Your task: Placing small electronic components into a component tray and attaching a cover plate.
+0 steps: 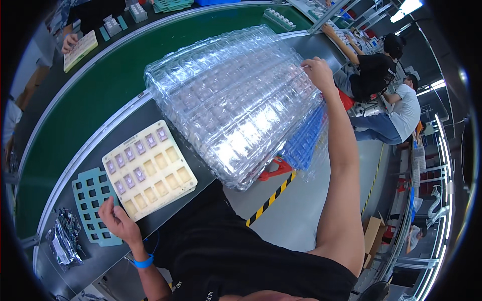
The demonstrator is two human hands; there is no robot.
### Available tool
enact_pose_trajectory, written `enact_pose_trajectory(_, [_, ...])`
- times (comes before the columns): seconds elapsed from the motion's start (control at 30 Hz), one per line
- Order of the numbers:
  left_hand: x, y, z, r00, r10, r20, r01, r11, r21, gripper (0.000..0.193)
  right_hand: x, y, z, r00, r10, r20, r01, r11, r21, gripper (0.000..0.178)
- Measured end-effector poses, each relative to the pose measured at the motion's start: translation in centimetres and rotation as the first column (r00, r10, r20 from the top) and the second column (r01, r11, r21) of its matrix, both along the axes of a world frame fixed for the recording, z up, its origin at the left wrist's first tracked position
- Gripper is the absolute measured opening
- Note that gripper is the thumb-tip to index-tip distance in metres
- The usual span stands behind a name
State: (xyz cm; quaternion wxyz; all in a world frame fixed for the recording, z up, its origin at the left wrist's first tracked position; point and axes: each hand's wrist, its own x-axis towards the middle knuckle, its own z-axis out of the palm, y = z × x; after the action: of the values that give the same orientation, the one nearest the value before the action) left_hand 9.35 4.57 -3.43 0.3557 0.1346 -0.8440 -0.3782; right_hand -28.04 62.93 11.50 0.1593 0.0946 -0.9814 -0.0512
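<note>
A cream tray (159, 188) with rows of square pockets lies on the dark bench in front of me. Several pockets hold small pale-purple parts (129, 153); others show bare. My left hand (120, 220) is by the tray's lower left corner, over the edge of a teal perforated tray (90, 200), fingers apart and loosely bent. A tall stack of clear plastic blister trays (226, 105) stands beyond, with small parts showing through its cells. At its right edge, my right hand (319, 74) has its fingertips pinched together at a cell; what they hold is too small to make out.
A crumpled silver bag (65, 238) lies at the left end of the bench. Behind runs a green conveyor belt (100, 90), carrying a white tray (279, 19). Across it, another person's hand touches a cream tray (80, 51). Blue trays (306, 138) stand right of the stack; people sit farther right.
</note>
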Motion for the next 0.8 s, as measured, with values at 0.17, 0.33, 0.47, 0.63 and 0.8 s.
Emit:
enact_pose_trajectory(0.17, [0.2, 0.0, 0.0, 1.0, 0.01, 0.017, -0.009, 0.999, -0.034, 0.031, -2.3, -1.3, -1.0, 0.967, 0.093, 0.238, -0.122, 0.986, 0.11, 0.022])
enact_pose_trajectory(0.33, [0.8, 0.2, 0.3, 0.999, 0.035, 0.003, -0.035, 0.998, -0.047, 0.031, -4.5, -2.7, -0.8, 0.937, 0.151, 0.315, -0.221, 0.954, 0.202, 0.016])
enact_pose_trajectory(0.47, [-0.4, 0.8, 1.1, 1.0, 0.03, 0.01, -0.029, 0.999, -0.038, 0.027, -5.8, 1.7, -1.2, 0.928, 0.286, 0.237, -0.325, 0.935, 0.143, 0.01])
enact_pose_trajectory(0.63, [-1.0, 1.0, 1.9, 1.0, 0.023, -0.016, -0.023, 1.0, -0.003, 0.023, -4.2, -0.4, 0.7, 0.91, 0.385, 0.154, -0.4, 0.913, 0.082, 0.008])
enact_pose_trajectory(0.8, [-0.7, 0.7, 2.0, 0.999, 0.024, -0.041, -0.024, 1.0, 0.009, 0.02, -4.7, -1.7, -0.4, 0.883, 0.403, 0.239, -0.442, 0.886, 0.14, 0.013])
